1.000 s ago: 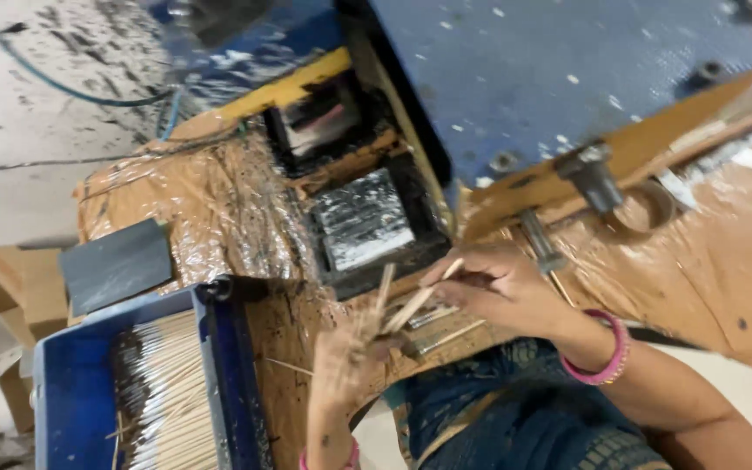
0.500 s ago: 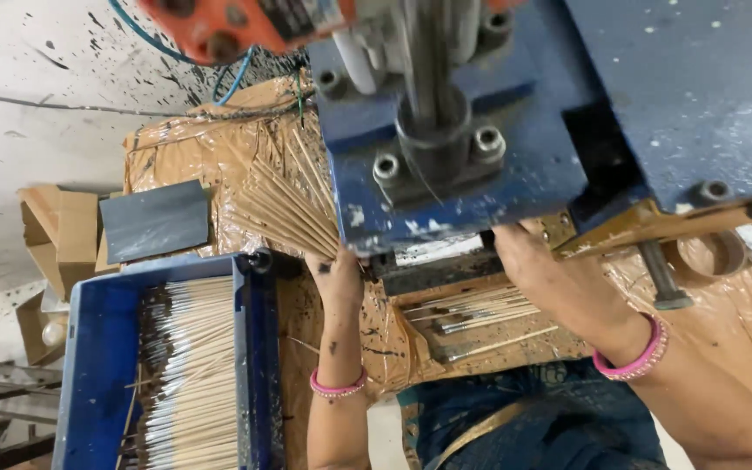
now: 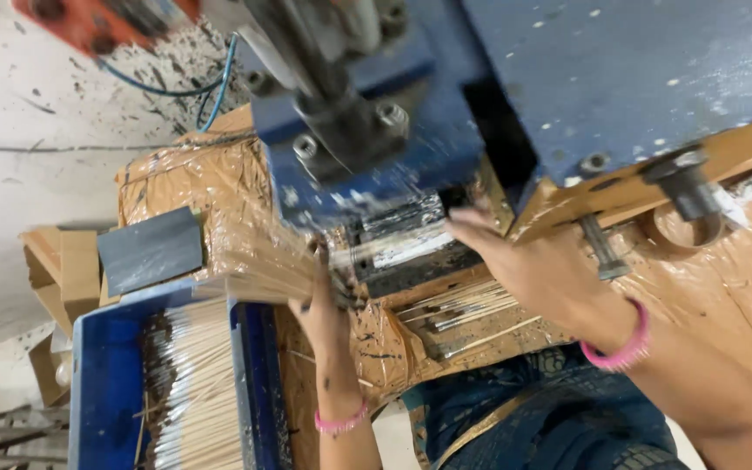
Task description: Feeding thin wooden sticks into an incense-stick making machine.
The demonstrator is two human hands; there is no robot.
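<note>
At the near left, a blue rectangular plastic tray is lying full of thin, dark-tipped bamboo sticks. The left hand is gripping a fanned bundle of bare sticks just right of it. The right hand is reaching, fingers spread, toward the blue metal machine; whether it is holding anything I cannot tell. Loose sticks are lying between the hands, unprocessed by my judgement.

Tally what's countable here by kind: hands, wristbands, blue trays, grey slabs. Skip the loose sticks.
Hands: 2, left hand and right hand
Pink wristbands: 2, left one, right one
Blue tray of sticks: 1
Grey slab: 1
Total: 6
</note>
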